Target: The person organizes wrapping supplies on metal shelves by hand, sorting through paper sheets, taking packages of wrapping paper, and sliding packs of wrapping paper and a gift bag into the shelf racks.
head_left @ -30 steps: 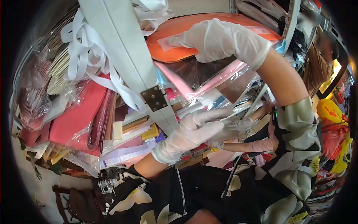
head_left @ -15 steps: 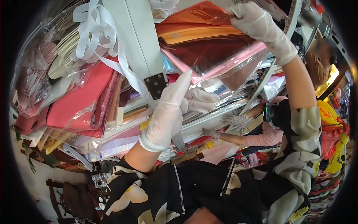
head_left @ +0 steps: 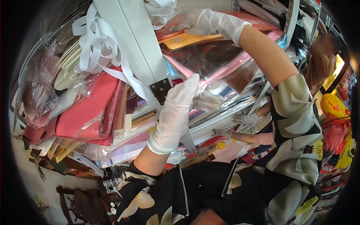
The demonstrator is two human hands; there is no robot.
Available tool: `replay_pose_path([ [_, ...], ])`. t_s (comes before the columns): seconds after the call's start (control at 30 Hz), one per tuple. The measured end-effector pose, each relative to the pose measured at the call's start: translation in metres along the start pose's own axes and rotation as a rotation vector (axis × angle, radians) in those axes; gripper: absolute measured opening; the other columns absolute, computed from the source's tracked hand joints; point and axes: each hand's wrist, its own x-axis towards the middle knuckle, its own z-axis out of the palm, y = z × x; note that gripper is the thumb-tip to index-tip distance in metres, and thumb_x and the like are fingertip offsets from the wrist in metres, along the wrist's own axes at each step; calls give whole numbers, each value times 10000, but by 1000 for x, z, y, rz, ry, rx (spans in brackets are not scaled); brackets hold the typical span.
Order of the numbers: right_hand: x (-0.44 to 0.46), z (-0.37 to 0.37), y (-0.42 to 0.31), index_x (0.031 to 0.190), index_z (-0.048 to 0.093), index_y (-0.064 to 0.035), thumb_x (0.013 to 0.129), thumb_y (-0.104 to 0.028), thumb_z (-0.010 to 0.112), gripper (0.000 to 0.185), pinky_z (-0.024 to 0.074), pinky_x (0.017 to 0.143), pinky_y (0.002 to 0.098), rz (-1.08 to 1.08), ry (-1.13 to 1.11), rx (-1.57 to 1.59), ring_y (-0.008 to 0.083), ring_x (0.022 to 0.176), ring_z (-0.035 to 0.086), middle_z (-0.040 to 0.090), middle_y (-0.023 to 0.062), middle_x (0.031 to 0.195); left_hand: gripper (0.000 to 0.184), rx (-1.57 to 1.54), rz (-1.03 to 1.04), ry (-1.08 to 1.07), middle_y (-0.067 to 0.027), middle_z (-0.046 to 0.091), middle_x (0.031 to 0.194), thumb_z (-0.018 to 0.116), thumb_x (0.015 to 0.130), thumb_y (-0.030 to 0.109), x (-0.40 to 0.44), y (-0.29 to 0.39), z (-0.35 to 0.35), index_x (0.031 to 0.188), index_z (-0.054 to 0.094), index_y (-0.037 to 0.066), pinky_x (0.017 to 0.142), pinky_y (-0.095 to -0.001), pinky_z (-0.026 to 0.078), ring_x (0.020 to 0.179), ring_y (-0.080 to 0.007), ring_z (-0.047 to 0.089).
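Note:
My left hand (head_left: 173, 116), in a white glove, is closed at the near corner of a pink-edged clear plastic packet (head_left: 225, 69). Its thumb side is at the corner and the other fingers lie below it. Over the top of the stack reaches my right hand (head_left: 210, 23), also gloved, its fingers pointing left above the orange sheets (head_left: 191, 40) and red sheets (head_left: 258, 23). Those fingertips are smeared by motion, so their hold is unclear. Dark brown film (head_left: 204, 56) lies between the orange sheets and the pink edge.
A white shelf post (head_left: 131, 37) with a black hinge plate (head_left: 161, 91) stands left of the stack. White ribbon (head_left: 95, 45) hangs over red bagged sheets (head_left: 88, 107). At lower right, a co-worker's gloved hands (head_left: 245, 119) touch a lower shelf.
My right hand has swept left across the stack from the right end of the orange sheets, and that raised end has come down. My left hand stays at the packet's corner.

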Motion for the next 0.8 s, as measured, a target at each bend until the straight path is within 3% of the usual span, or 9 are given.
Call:
replay_pose_path([
  [0.1,12,-1,7,1382,555,-178,822,-207,610,564,472,989,423,-138,-86,121,323,1157,601,646,145,1239,630,20,-7,-42,-246,708,880,441,1019,472,1,2,-3,992,640,-125,764,-368,577,790,-296,712],
  [0.23,26,-15,-18,1366,567,-149,840,-395,717,599,458,1009,375,-42,-213,-94,329,1201,571,599,139,1325,617,16,-33,-43,-239,710,885,427,1028,452,0,6,-1,974,654,-119,793,-369,570,820,-292,710],
  [0.33,45,-10,-29,1362,546,-138,831,-248,647,552,486,975,396,24,-327,-252,326,1183,586,600,128,1326,613,18,-19,-81,-240,710,883,428,1028,450,2,5,-4,954,660,-113,786,-373,572,819,-293,710],
  [0.4,71,39,8,1328,560,-120,850,-209,636,492,511,936,398,2,-109,149,337,1146,606,620,128,1272,612,21,-29,-55,-241,711,886,426,1029,449,2,5,-2,953,661,-111,778,-372,574,818,-292,711],
  [0.47,68,37,-1,1310,568,-115,865,-170,618,451,528,904,404,-12,5,137,344,1108,624,638,128,1229,612,25,-28,-49,-242,711,889,426,1029,449,2,5,-2,954,662,-111,771,-370,576,815,-291,712],
  [0.53,51,15,-22,1309,572,-122,876,-131,594,433,539,880,414,-19,3,-279,349,1069,641,653,128,1197,613,29,-19,-63,-244,711,893,429,1029,450,2,3,-4,959,662,-113,764,-368,578,812,-290,712],
  [0.63,25,2,-15,1377,527,-160,819,-21,554,575,524,921,437,65,-8,-175,362,1033,637,665,175,1146,609,6,-35,-63,-250,710,898,429,1032,443,2,6,-4,950,661,-113,764,-361,580,807,-290,712],
  [0.73,-9,-19,-23,1398,520,-189,845,-63,552,568,518,899,441,137,-127,-186,352,1023,643,673,164,1119,591,0,-19,-108,-257,708,900,430,1035,430,3,5,-7,964,651,-114,766,-364,582,808,-293,712],
  [0.8,-23,-20,-27,1421,503,-202,847,-81,557,589,516,883,442,52,-120,-134,352,1020,646,675,167,1109,572,-25,-11,-112,-261,706,903,432,1038,414,4,3,-7,1015,632,-121,765,-367,582,808,-297,712],
])
